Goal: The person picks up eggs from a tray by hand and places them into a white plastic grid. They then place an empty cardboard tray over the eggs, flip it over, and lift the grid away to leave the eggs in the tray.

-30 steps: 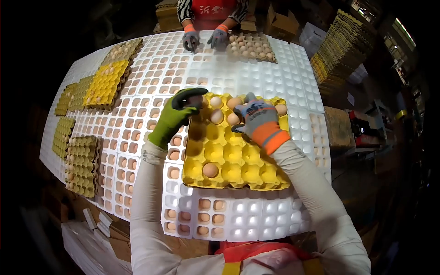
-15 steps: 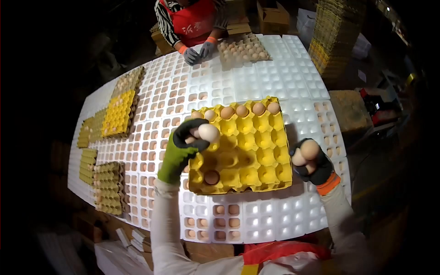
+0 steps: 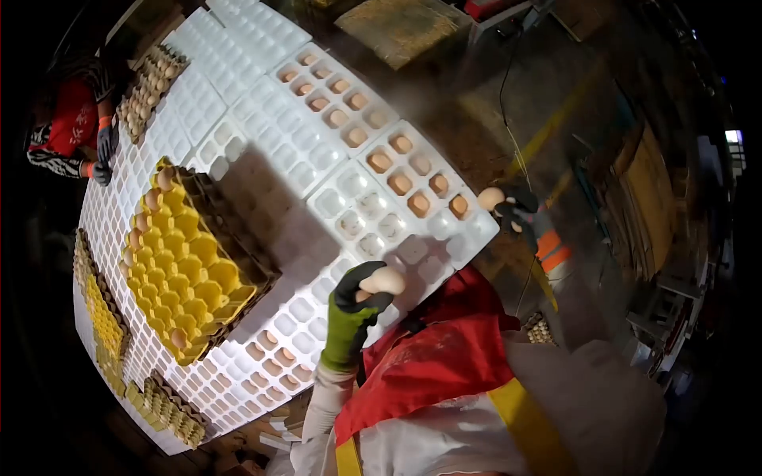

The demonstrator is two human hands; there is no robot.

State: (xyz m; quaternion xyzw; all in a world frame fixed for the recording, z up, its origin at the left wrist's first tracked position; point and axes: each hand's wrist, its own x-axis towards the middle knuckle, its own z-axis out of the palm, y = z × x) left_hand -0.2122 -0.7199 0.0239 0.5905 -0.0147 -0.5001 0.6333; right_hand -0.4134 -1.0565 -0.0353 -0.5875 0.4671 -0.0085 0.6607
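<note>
My left hand (image 3: 355,305), in a green and black glove, is closed around a pale egg (image 3: 384,280), with part of another showing beside it. It is above the white foam trays (image 3: 295,311) near the table's front edge. My right hand (image 3: 524,217), in a dark glove with an orange cuff, grips a brown egg (image 3: 490,198) just past the table's right corner. Something pale shows lower in its fingers, partly hidden. Left of my hands stands a stack of egg trays with a yellow one (image 3: 186,263) on top, holding a row of eggs along its far side and one near the front.
Foam trays with eggs (image 3: 399,182) line the right edge of the table. Across it stands a person in a red apron (image 3: 70,119), beside a carton tray of eggs (image 3: 151,89). More egg trays (image 3: 171,412) stand at the left. Flattened cardboard (image 3: 641,210) leans at right.
My view has swung to the right, so the yellow tray now appears further left and tilted. My right hand has moved beyond the table's edge; both hands still hold eggs.
</note>
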